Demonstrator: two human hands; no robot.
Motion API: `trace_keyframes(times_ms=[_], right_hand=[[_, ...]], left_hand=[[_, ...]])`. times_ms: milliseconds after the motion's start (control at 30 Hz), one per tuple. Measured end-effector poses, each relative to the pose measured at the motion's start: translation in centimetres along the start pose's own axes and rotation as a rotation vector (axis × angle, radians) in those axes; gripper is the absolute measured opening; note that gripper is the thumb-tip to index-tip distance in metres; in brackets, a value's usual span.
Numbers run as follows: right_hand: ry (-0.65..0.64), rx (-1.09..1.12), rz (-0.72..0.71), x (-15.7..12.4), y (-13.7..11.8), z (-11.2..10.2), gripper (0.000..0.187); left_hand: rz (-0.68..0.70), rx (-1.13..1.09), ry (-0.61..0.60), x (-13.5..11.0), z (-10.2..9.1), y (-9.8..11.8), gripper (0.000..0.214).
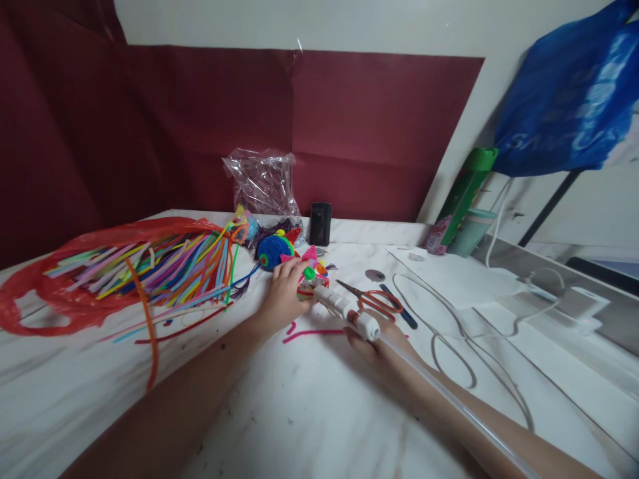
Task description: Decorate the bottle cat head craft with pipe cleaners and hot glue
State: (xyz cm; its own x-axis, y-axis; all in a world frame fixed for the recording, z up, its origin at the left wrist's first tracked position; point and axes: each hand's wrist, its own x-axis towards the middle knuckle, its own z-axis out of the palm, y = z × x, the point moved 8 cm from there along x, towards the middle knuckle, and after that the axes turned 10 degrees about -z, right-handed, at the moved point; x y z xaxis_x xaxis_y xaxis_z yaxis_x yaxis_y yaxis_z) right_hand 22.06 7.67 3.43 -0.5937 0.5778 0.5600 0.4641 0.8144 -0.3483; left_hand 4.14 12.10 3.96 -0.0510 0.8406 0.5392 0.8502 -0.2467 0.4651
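In R hand (pixel 388 342): 1 glue gun (pixel 343 307)

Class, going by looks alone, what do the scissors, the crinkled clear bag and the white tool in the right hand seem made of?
Scissors: dark blades, probably metal, being thin and pointed; orange loops, likely plastic.
Clear bag: glossy plastic film, judging by its see-through creases and bright glints.
White tool: probably hard, smooth plastic, given its even, moulded-looking body.
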Motion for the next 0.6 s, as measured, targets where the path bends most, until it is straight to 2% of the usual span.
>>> trace_keyframes(times_ms=[300,600], right_hand=[[0.001,-0.025,-0.048,-0.12,0.34,0.69,0.018],[-0.02,-0.019,-0.011,-0.11,0.61,0.86,0.019]], left_hand=[[-0.002,0.001,-0.003,-0.05,0.07,0.03,0.068],[0.005,-0.011,-0.004,-0.02,-0.08,0.15,0.07]])
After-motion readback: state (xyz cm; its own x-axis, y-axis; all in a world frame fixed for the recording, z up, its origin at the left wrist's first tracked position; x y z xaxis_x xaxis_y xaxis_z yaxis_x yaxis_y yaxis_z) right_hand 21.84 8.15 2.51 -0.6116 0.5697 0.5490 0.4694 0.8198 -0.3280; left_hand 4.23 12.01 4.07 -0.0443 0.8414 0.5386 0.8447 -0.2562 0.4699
